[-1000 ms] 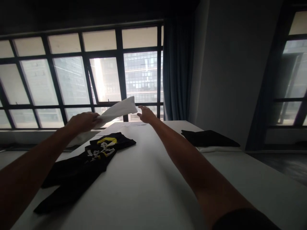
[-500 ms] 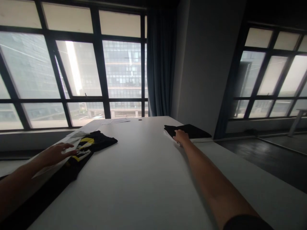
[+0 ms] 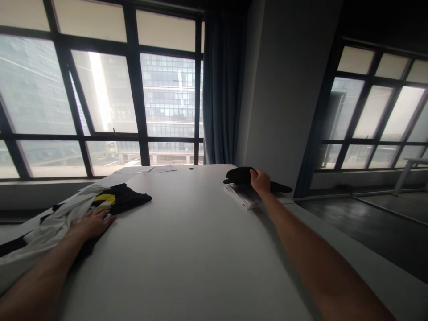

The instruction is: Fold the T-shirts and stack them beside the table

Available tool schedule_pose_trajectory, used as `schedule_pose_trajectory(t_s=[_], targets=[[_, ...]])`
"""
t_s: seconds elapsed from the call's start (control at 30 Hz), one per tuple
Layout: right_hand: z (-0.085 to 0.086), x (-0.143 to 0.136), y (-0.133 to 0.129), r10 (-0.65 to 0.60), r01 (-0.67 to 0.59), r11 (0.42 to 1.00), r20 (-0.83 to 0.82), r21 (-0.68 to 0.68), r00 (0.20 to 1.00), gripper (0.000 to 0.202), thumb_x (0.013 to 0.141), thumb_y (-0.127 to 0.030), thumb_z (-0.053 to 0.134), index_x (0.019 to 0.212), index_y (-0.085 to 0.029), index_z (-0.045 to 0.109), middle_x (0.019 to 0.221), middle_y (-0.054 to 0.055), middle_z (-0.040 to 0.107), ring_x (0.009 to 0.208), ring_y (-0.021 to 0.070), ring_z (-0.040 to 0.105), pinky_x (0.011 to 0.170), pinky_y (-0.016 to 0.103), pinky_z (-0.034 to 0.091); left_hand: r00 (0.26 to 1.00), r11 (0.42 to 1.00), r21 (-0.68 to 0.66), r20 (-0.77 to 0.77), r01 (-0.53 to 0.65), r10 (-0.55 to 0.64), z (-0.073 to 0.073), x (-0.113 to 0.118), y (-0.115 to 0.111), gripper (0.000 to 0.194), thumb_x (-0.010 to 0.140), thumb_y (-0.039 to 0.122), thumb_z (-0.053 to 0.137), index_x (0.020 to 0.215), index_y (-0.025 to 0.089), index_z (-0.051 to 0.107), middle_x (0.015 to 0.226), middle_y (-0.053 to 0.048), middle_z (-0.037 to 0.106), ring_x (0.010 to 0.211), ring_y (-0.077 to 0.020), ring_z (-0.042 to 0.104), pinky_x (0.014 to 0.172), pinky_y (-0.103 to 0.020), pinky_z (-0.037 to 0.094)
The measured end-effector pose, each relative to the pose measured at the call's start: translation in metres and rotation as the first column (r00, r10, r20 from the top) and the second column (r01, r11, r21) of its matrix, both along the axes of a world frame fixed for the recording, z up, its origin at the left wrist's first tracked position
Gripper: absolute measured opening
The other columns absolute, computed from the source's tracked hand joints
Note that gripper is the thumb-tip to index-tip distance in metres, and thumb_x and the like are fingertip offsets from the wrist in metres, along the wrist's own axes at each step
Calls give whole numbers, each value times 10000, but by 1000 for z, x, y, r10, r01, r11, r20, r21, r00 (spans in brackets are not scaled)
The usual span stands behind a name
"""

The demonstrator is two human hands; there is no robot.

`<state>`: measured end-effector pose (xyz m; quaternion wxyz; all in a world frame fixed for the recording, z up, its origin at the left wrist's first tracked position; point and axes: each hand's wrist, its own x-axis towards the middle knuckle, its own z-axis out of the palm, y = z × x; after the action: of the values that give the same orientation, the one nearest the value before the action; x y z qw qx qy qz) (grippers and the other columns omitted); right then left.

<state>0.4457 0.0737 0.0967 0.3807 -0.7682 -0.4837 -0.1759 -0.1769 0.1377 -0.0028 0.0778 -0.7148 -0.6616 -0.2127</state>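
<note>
At the far right of the table, my right hand (image 3: 261, 181) grips a black folded garment (image 3: 238, 174) by its near edge, part of it raised and bent over. Under it lies a white folded garment (image 3: 243, 198). On the left, my left hand (image 3: 92, 224) rests with its fingers stretched out over a black garment with a yellow print (image 3: 130, 199). A crumpled white cloth (image 3: 55, 232) lies beside that hand and partly over the black garment.
The white table (image 3: 187, 249) stretches away toward the windows (image 3: 167, 98). Sheets of paper (image 3: 137, 173) lie at its far left corner. A blue curtain (image 3: 222, 89) and a grey pillar (image 3: 284, 89) stand behind the table.
My right hand has closed on the black folded garment and lifted part of it, baring the white one below. My left hand has come down onto the clothes at left, where more white cloth shows.
</note>
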Motion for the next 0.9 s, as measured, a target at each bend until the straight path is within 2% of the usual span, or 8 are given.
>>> schedule_pose_trajectory(t_s=[0.1,0.2,0.37,0.5,0.6,0.7,0.77,0.9], targets=[[49,-40,-17,400,-407,859,87,311,912,493,961,-542,414,832,-145,676,706,54,652,689,184,595,664,276,423,998,996,56,-14,63,-62,19,48,-11,740,818,586,490,1370,94,529,1496,-233,463,1394,-422,392,1044,-557,401],[77,-94,-33,643,-633,670,123,388,756,545,937,-630,416,819,-161,666,668,5,612,631,145,562,596,247,404,916,926,1,147,378,-375,38,118,-41,761,765,616,576,1356,138,549,1400,-194,582,1279,-385,544,1043,-505,441],[48,-163,-52,760,-754,648,31,-105,649,483,909,-589,528,764,-166,708,704,41,684,694,179,626,667,278,442,548,660,68,499,748,-672,41,201,-117,488,765,573,675,1112,231,716,1097,-73,758,1084,-316,668,927,-392,544],[13,-172,-74,738,-736,584,-154,-341,657,514,955,-594,435,955,-170,726,846,83,723,765,201,670,704,293,482,412,748,114,775,654,-478,46,200,-140,441,729,541,737,1014,204,734,1043,-83,767,1078,-322,666,920,-403,550],[3,-170,-92,748,-878,350,-467,-327,472,593,933,-616,464,1349,-202,545,1080,106,701,778,171,689,692,288,529,136,879,84,977,469,-165,65,184,-132,456,734,519,750,1012,161,702,1007,-110,766,1001,-303,698,839,-385,581],[-8,-179,-102,806,-951,143,-525,-273,272,671,824,-479,694,1405,-218,484,1203,115,656,896,177,682,768,309,551,-79,947,0,996,320,27,87,175,-125,362,814,506,676,917,160,683,887,-106,759,893,-262,720,750,-338,593],[-13,-188,-102,826,-967,141,-513,-211,233,460,841,-441,669,1201,-158,629,976,85,703,794,169,683,744,327,559,-58,934,-50,995,354,75,98,171,-125,377,858,539,605,869,168,675,840,-102,749,835,-243,721,716,-320,588],[-2,-197,-96,789,-978,141,-580,-151,203,388,847,-488,645,1014,-138,662,810,44,686,722,162,683,701,327,565,366,865,-162,930,476,-26,112,161,-130,476,836,636,554,729,183,653,670,-69,694,627,-211,671,546,-287,515]])
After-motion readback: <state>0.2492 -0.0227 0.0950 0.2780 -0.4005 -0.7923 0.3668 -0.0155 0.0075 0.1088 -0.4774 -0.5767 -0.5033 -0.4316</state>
